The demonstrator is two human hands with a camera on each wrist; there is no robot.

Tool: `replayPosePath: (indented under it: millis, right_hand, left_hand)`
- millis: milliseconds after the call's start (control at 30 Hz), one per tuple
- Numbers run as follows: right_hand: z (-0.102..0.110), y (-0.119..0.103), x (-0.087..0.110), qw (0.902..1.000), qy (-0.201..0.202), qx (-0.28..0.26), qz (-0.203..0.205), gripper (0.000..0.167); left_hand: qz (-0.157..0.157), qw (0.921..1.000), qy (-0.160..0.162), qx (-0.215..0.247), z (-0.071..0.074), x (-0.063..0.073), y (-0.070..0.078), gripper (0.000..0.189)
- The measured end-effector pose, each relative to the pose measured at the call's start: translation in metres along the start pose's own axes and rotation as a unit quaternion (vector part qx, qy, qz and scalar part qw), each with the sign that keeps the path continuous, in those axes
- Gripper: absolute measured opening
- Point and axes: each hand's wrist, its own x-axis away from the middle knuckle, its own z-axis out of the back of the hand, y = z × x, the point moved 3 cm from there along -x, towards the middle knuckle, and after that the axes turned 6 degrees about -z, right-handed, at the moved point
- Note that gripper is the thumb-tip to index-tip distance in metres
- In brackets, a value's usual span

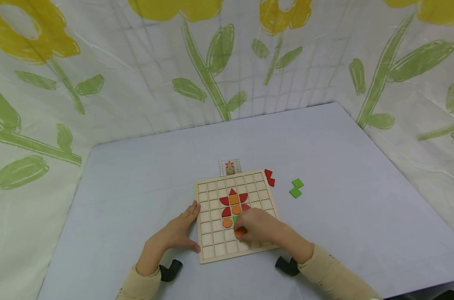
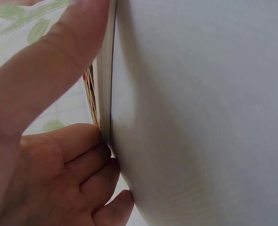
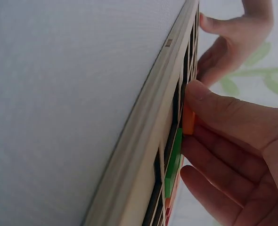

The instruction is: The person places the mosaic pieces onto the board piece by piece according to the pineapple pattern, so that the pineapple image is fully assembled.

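A wooden grid board (image 1: 208, 252) lies on the table with a figure of coloured pieces in its cells. My left hand (image 1: 178, 230) touches the board's left edge with spread thumb and fingertips. Over the lower middle cells, my right hand (image 1: 259, 226) pinches an orange piece (image 3: 189, 117) between thumb and fingers. Close to it sits a green piece (image 3: 173, 162), partly hidden by the hand in the head view. Above are an orange square (image 1: 234, 199), an orange disc (image 1: 236, 209), a red triangle (image 1: 232, 192) and several red curved pieces (image 1: 224, 201). Another orange disc (image 1: 227, 223) lies to the left.
A small pattern card (image 1: 229, 167) lies behind the board. Two red pieces (image 1: 270, 182) rest at its upper right corner, and two green squares (image 1: 296, 192) lie farther right. A flowered cloth (image 1: 151, 83) hangs behind the pale table (image 1: 136, 175).
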Motion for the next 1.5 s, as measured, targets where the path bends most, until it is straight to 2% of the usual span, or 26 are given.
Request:
replayPosePath:
  millis: [200,500,633,867,1000,1300,1433,1500]
  right_hand:
    - [-0.001,-0.001,0.001,0.9988,0.021,0.04,0.02,0.013]
    - [-0.001,-0.001,-0.001,0.9976,0.031,0.059,0.019,0.016]
    - [0.001,-0.001,0.0,0.9984,0.028,0.048,0.015,0.017]
    - [0.01,0.01,0.007,0.9992,0.031,-0.01,-0.023,0.017]
    - [0.019,0.021,0.016,0.996,0.036,-0.048,-0.066,0.019]
    - [0.038,0.054,0.041,0.9771,0.066,-0.103,-0.174,0.028]
    - [0.041,0.065,0.052,0.9726,0.088,-0.106,-0.188,0.028]
    - [0.041,0.067,0.054,0.9748,0.095,-0.1,-0.176,0.027]
  left_hand:
    - [0.001,1.0,0.0,0.0,0.0,-0.001,0.0,0.119]
    - [0.0,1.0,-0.002,0.0,0.001,0.001,0.0,0.12]
    - [-0.002,1.0,-0.002,0.001,0.001,0.001,0.001,0.12]
    - [-0.002,1.0,-0.001,0.001,0.0,0.001,0.001,0.12]
    - [-0.002,1.0,0.001,-0.001,0.0,0.001,0.0,0.12]
    - [-0.003,1.0,0.003,-0.006,0.0,0.001,0.0,0.12]
    - [0.0,1.0,0.004,-0.005,0.0,0.001,0.001,0.119]
    - [0.001,1.0,0.004,-0.006,0.0,0.001,0.001,0.119]
